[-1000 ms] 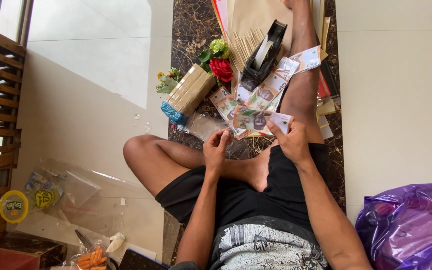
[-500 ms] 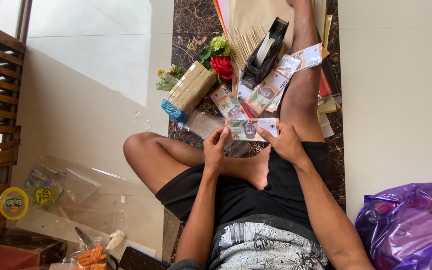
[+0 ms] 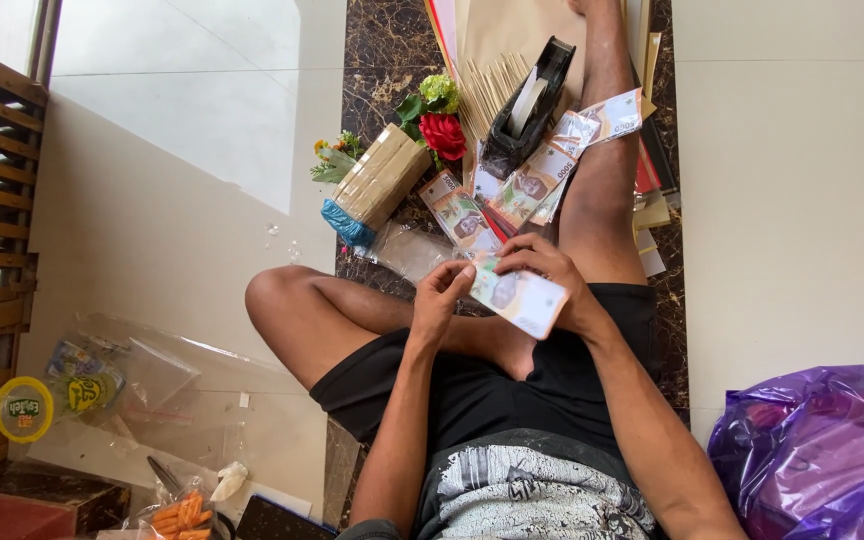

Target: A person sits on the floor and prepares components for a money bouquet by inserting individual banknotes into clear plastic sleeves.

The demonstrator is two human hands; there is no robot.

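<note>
Two hands are working one banknote above the lap. Going left to right: a clear plastic bag is lying on the floor, then the left hand is pinching the note's near edge, and the right hand is gripping its far side, seemingly creasing it. More banknotes are waiting beside a tape dispenser. Pressing the fold flat needs steady fingertips.

Glossy cream tiled floor with dark marble strip, bearing black tape dispenser, red artificial rose, bundle of tan sticks, purple plastic bag, clear plastic sheets
</note>
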